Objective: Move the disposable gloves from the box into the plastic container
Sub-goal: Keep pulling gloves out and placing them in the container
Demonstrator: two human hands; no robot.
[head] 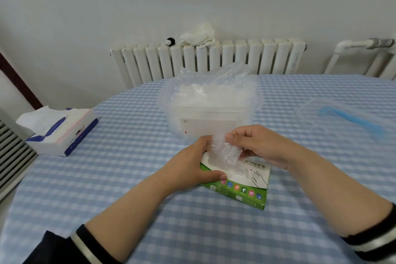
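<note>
Clear glove [225,152] pinched by right hand [255,146]; box [242,188] beneath gripped by left hand [192,167]; container [210,113] just beyond

The box [240,186] is partly covered by the left hand [192,167] and a clear glove [226,152] — its print too small to be read. Both sleeves are cut off at the bottom edge.

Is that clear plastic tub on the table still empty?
No: the plastic container already holds a heap of clear gloves, some of them sticking up above its rim.
</note>
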